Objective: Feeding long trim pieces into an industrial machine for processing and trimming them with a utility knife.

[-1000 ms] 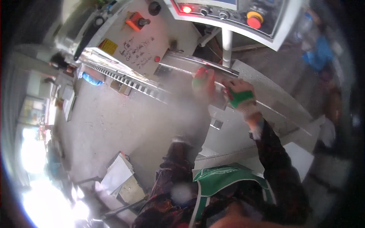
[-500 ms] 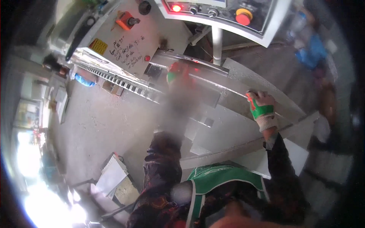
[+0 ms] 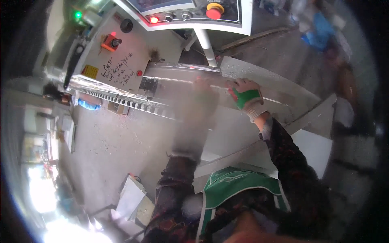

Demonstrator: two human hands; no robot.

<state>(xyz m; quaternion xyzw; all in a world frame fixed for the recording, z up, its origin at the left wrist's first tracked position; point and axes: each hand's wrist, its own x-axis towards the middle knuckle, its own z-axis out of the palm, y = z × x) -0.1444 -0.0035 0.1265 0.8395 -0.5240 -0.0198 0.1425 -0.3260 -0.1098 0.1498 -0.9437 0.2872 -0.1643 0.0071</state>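
Observation:
A long pale grey board (image 3: 279, 100) lies slantwise on the machine's bed in front of me. My right hand (image 3: 246, 94), in a white knit glove with a green back and red-orange at the thumb, rests on this board. Its fingers bend over the board's upper edge. Beside it on the left, my left hand (image 3: 204, 91) is over the same board, smeared by motion and haze. Whether its fingers grip anything is hidden in that blur.
Ahead stands a control panel (image 3: 239, 19) with a red stop button, on a white post (image 3: 206, 47). A white machine housing (image 3: 121, 60) with handwriting and an orange switch is at left. A toothed strip (image 3: 117, 98) borders the bed. White sheets (image 3: 310, 148) lie at the right.
The view has shifted, so the machine appears farther left. My left hand has moved right along the board, closer to my right hand. The right hand stays on the board.

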